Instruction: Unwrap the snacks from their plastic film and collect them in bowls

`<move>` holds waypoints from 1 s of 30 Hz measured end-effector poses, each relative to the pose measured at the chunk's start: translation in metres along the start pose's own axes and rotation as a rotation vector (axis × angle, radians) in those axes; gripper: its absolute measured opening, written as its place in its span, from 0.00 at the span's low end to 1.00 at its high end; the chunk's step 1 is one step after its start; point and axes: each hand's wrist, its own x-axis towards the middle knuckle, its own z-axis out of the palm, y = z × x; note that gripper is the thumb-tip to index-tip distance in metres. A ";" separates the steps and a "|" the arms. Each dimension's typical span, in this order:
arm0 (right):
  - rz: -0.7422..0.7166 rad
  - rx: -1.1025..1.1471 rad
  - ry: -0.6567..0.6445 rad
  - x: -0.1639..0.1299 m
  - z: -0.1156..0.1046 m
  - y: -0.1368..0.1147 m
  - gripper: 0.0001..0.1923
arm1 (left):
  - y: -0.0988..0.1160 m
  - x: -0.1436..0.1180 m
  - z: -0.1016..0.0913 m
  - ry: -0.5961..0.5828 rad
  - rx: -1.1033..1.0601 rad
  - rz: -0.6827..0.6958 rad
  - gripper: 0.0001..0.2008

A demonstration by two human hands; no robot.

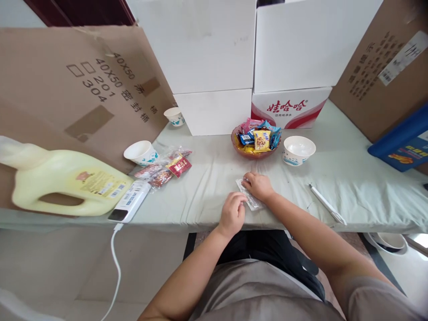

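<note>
"Packet [252, 201], clear and crinkled: where was it found, and how was it held?"

"It was found lying on the pale green cloth [207, 191], near the front edge. Its upper part was covered by the right hand [261, 186], whose fingers were bent over the plastic, neither spread wide nor balled into a fist. By that hand it was probably steadied against the cloth; whether it was also pinched could not be told."

"And the left hand [233, 213]?"

"That was held at the packet's left edge, its fingers loosely curled inward. The fingertips were partly hidden, so whether any of the plastic was gripped could not be told."

"Why were both hands set so close together?"

"Because the packet was small and thin, it may be judged; something so light could easily be slid about on cloth if only one hand were used."

"What was placed around them?"

"Beyond the hands, a red bowl [240, 150] was filled with wrapped snacks [262, 140], with a paper cup [294, 158] set just beside it, both perhaps so placed to be within reach. A white stick-like object [327, 205] was laid to the right. On the left, red packs [180, 166] were heaped near a corded white device [132, 200]."
</note>
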 end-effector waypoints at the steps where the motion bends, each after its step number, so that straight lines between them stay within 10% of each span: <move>1: -0.003 -0.010 0.000 0.000 0.001 -0.001 0.14 | -0.002 0.006 -0.002 0.019 0.006 -0.010 0.12; 7: 0.026 -0.063 0.018 -0.001 0.001 0.002 0.15 | -0.019 0.036 0.003 -0.212 0.265 -0.049 0.05; 12: 0.277 -0.111 0.296 -0.001 -0.016 0.026 0.16 | -0.023 0.034 0.008 -0.257 0.328 -0.083 0.03; 19: -0.495 -0.174 0.137 -0.082 -0.004 0.010 0.31 | -0.024 0.033 0.006 -0.292 0.312 -0.061 0.15; 24: -0.400 -0.238 0.089 -0.152 0.011 0.001 0.33 | -0.023 0.032 0.005 -0.324 0.279 -0.028 0.12; 30: -0.331 -0.137 0.226 -0.155 0.001 0.005 0.24 | -0.018 0.031 0.000 -0.437 0.192 0.090 0.14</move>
